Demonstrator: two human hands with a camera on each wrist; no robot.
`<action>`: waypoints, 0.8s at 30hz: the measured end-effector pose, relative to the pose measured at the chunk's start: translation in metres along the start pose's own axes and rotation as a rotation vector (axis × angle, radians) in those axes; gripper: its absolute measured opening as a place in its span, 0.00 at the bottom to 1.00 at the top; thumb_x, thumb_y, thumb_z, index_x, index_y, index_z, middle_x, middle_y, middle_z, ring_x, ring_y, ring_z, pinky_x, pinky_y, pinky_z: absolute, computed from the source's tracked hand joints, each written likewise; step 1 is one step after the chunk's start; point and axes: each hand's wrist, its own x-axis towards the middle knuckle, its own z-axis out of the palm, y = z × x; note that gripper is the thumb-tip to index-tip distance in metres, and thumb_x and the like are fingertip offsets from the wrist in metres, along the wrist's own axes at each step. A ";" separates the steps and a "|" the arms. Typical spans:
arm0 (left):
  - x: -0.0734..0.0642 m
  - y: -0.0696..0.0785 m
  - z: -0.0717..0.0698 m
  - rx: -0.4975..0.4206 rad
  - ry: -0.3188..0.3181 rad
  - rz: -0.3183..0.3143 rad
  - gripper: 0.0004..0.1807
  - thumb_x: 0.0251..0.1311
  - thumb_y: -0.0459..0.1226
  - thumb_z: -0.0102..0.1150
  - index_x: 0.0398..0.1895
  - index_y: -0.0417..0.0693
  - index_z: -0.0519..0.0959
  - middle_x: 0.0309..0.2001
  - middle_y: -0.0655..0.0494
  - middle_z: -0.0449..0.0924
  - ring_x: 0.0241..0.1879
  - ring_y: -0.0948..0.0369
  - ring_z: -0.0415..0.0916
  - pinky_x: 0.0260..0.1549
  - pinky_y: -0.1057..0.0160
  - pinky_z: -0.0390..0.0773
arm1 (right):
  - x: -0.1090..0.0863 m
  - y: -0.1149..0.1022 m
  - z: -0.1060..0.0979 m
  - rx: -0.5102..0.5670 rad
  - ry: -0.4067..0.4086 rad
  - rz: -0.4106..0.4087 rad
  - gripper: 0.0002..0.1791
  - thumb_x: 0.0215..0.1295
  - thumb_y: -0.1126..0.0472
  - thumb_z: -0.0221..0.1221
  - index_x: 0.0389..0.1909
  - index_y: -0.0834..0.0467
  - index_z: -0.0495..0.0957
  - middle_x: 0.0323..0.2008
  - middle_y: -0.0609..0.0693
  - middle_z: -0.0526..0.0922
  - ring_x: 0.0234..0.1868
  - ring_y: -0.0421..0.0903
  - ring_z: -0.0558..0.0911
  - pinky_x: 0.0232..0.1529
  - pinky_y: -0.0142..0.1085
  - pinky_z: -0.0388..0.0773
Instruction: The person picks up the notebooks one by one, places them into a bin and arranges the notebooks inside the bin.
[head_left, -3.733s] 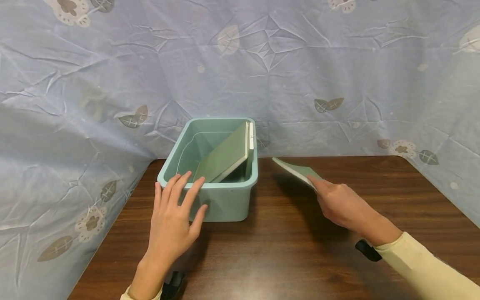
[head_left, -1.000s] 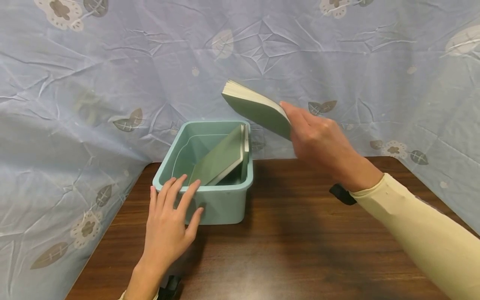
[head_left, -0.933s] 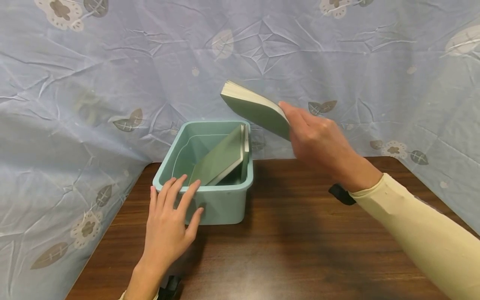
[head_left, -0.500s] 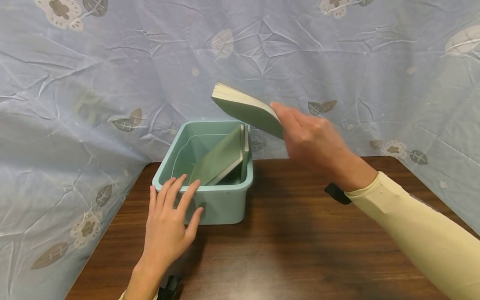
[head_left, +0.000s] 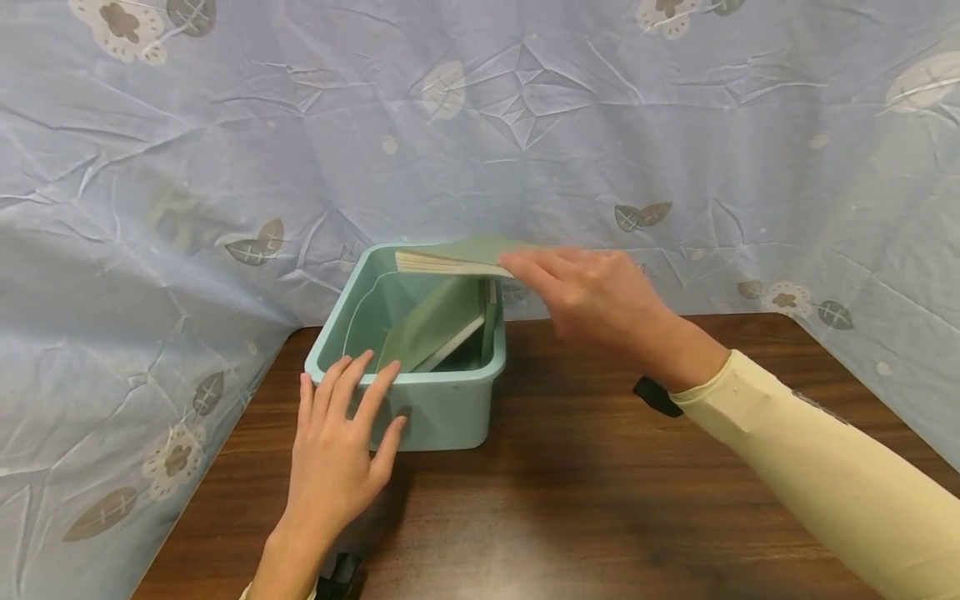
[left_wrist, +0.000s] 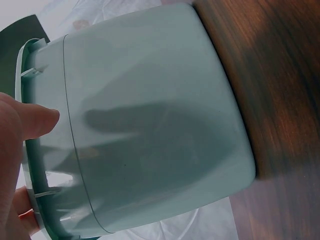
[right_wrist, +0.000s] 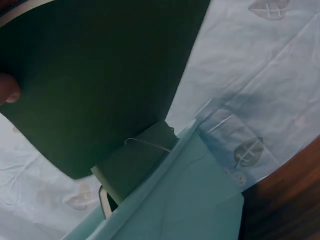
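A light teal plastic bin (head_left: 450, 412) stands at the table's left-centre. Inside, one green book (head_left: 431, 329) leans tilted, with other upright books (head_left: 491, 321) along the right wall. My right hand (head_left: 600, 304) pinches another green book (head_left: 457, 252) by its near right edge, roughly level above the bin's far right part. In the right wrist view the held book's dark green cover (right_wrist: 100, 90) hangs over the bin rim, and a fingertip shows on it. My left hand (head_left: 333, 450) rests its spread, fairly straight fingers on the near rim; the thumb lies outside the front wall.
The dark wood table (head_left: 585, 483) extends right and forward of the bin. A pale blue patterned cloth (head_left: 525, 108) hangs behind and at both sides. Black straps (head_left: 657, 397) sit at the wrists.
My right hand has carried the green book up from the table's right side, then left and down over the bin, turning it flatter. The left hand stays at the rim.
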 end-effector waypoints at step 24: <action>0.001 0.001 0.001 0.000 0.014 0.011 0.35 0.59 0.44 0.62 0.72 0.58 0.68 0.71 0.46 0.66 0.70 0.43 0.60 0.68 0.27 0.47 | -0.005 0.012 -0.006 -0.012 -0.247 -0.062 0.30 0.52 0.78 0.58 0.53 0.49 0.83 0.49 0.46 0.86 0.51 0.50 0.82 0.55 0.47 0.77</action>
